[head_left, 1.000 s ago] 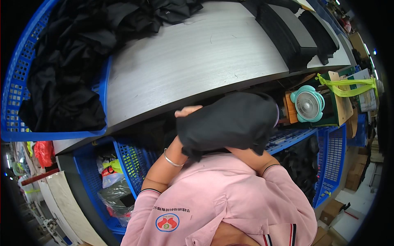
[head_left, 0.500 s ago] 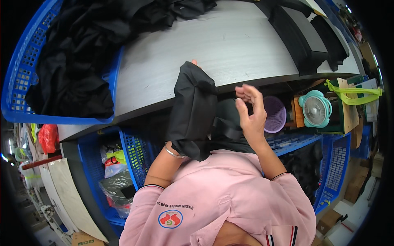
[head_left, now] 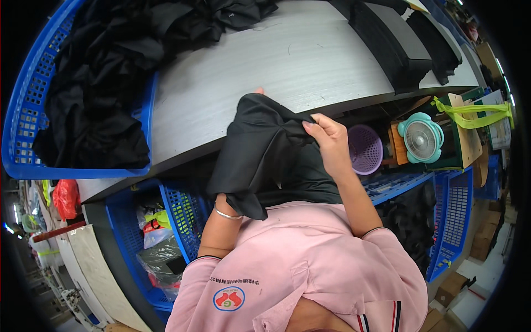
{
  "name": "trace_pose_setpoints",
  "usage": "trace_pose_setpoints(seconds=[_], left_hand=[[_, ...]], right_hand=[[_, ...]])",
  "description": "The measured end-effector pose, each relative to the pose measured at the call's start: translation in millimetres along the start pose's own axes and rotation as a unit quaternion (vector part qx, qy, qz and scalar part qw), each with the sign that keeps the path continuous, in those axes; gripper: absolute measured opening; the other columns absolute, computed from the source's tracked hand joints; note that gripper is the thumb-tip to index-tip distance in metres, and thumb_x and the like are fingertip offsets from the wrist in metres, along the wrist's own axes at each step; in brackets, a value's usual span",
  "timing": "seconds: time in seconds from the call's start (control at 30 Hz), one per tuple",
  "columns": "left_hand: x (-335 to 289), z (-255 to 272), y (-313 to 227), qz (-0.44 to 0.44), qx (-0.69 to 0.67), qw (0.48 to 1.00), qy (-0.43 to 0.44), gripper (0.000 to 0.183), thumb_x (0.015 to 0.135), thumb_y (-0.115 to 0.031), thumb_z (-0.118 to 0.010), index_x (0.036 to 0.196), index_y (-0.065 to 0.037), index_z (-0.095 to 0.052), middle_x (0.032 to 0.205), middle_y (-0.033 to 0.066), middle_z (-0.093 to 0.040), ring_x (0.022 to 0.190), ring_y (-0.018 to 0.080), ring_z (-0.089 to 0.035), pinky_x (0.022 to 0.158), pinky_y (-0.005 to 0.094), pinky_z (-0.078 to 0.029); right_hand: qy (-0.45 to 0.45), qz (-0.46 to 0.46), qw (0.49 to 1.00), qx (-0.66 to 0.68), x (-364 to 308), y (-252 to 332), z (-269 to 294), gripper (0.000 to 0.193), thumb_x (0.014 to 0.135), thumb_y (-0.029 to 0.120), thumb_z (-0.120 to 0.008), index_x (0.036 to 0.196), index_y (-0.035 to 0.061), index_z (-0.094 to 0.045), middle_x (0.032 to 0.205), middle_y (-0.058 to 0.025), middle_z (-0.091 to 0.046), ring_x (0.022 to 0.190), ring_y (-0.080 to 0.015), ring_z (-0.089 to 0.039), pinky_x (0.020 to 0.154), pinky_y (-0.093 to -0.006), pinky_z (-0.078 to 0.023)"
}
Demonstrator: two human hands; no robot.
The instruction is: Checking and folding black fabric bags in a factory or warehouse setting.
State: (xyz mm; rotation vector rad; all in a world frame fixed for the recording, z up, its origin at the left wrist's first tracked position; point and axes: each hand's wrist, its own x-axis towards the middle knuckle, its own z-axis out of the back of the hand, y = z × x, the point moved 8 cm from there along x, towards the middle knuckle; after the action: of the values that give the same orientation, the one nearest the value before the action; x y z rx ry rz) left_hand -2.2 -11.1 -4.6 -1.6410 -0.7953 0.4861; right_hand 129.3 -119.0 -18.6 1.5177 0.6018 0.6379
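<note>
Black cloth (head_left: 251, 146), one piece, mid-frame; right hand (head_left: 332, 145) pinches its edge; left hand (head_left: 260, 90), mostly covered, grip I cannot tell; one fan (head_left: 422, 139), frame right.

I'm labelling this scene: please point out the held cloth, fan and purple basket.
Held cloth (head_left: 251, 141), head view: middle of its surface.
Fan (head_left: 420, 138), head view: front grille.
Purple basket (head_left: 374, 157), head view: mesh wall.

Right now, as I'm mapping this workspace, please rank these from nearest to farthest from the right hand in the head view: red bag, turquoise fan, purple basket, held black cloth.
1. Held black cloth: pinched by the right hand, spreading leftward.
2. Purple basket: just right of the hand.
3. Turquoise fan: farther right, beyond the basket.
4. Red bag: far left of the view.
</note>
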Motion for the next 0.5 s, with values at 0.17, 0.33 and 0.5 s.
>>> trace_pose_setpoints(seconds=[0.17, 0.33, 0.5], left_hand=[[-3.5, 11.5, 6.5, 0.019, -0.024, 1.0, 0.0, 0.049, 0.097, -0.016, -0.058, 0.142, -0.001, -0.046, 0.141, 0.0148, -0.054, 0.132, 0.0275, -0.049, 0.116, 0.0377, -0.034], [-20.9, 22.6, 14.2, 0.041, -0.04, 0.998, 0.0, 0.05, 0.097, -0.017, -0.058, 0.142, -0.001, -0.046, 0.141, 0.0146, -0.054, 0.132, 0.0272, -0.049, 0.115, 0.0376, -0.034], [-16.4, 32.3, 17.4, 0.059, -0.058, 0.997, 0.003, 0.05, 0.097, -0.017, -0.058, 0.143, -0.001, -0.046, 0.141, 0.0143, -0.054, 0.131, 0.027, -0.049, 0.115, 0.0374, -0.035]], right_hand=[[0.028, -0.194, 0.941, 0.278, -7.3, -35.8, -6.4, 0.013, 0.095, 0.017, -0.065, 0.092, 0.0058, -0.071, 0.084, 0.0024, -0.067, 0.076, -0.0033, -0.055, 0.069, -0.0192, -0.04], [0.075, -0.164, 0.971, 0.154, -7.8, -10.7, -27.1, 0.017, 0.094, 0.018, -0.067, 0.085, 0.0044, -0.068, 0.08, 0.0043, -0.063, 0.072, -0.0021, -0.051, 0.065, -0.0201, -0.037], [0.257, -0.128, 0.951, 0.111, -15.0, -9.2, -28.3, 0.017, 0.091, 0.012, -0.069, 0.081, -0.0017, -0.069, 0.095, -0.0021, -0.059, 0.086, -0.0087, -0.052, 0.078, -0.0225, -0.041]])
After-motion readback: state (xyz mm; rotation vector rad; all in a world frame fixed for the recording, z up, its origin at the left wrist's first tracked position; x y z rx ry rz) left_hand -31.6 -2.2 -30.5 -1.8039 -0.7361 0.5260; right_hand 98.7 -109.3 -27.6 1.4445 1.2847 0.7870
